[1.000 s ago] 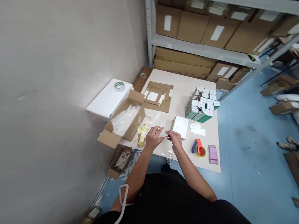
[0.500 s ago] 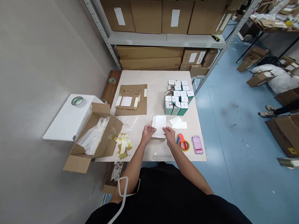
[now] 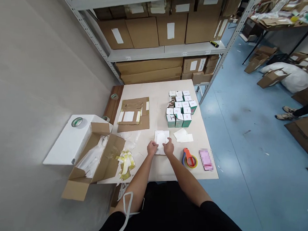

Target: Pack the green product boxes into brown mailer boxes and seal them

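A flat white box [image 3: 164, 133] lies on the table in front of me, with a white paper or label [image 3: 161, 139] on its top face. My left hand [image 3: 152, 148] is closed at the box's lower left edge, thumb near the paper. At the right edge, my right hand [image 3: 169, 146] is also closed round the side, its thumb reaching in over the paper. The undersides of the fingers are hidden. Loose white slips [image 3: 184, 136] lie just right of the box. Behind them stand several white-and-green small boxes [image 3: 179, 120] in rows.
An orange tape dispenser [image 3: 188, 155] with tape rolls and a blurred pink item [image 3: 206, 159] lie at right. Flattened cardboard [image 3: 143, 121] is at back left. An open carton [image 3: 110, 154] and crumpled yellow tape scraps [image 3: 126, 164] sit left. A metal shelf [image 3: 147, 54] bounds the back.
My view has tilted up, so the table sits lower in the picture. My right thumb has moved inward over the paper, and both hands stay at the box.
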`<state>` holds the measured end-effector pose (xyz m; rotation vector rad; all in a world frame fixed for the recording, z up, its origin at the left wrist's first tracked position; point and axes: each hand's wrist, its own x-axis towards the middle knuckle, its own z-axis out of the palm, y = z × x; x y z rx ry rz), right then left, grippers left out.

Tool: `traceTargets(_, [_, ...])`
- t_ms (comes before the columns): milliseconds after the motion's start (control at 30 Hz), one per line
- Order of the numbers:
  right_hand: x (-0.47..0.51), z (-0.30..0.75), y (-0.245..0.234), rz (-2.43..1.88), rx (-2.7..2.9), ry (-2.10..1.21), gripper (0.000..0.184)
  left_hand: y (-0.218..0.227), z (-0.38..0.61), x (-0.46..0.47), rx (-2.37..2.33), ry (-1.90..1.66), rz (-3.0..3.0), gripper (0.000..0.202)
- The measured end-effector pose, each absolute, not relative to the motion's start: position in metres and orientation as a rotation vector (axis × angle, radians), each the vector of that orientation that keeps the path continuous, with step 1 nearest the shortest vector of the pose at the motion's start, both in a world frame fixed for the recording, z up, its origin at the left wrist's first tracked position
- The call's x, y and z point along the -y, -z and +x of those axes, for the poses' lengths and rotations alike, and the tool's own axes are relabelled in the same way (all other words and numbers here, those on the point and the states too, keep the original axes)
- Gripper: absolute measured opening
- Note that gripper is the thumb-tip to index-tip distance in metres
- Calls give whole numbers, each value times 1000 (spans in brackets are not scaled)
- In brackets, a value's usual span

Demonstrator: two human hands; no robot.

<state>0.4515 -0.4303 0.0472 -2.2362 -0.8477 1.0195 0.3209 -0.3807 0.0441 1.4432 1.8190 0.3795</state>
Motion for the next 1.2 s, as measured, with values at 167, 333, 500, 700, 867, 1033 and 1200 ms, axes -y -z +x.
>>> traceTargets(167, [432,450,-33,-2401,982,-1001,38,-36,325,383,-1919,-97,1495,14])
traceTargets(333, [435,460,-24,-2425,990,-1003,38,-44,328,380,-1927,35,1951,58])
traceTargets(500, [445,460,-6,-2337,834,-843,46,-45,337,375,-1439,344,2178,68])
traceTargets(700, [476,460,10,-2108,785,-861,33,-31,331,415,-1401,229,2019,76])
traceTargets(867, [505,474,8,-2007,710,-1024,42,-23,305,446,-1450,-65,1810,77])
traceTargets(1033, [509,472,4,-1886,642,-1257,65,-20,266,437,-1635,-238,1508,77])
traceTargets(1200, [495,436,-3,-1725,835,-1466,86,-24,229,431,-1678,-379,1210,74])
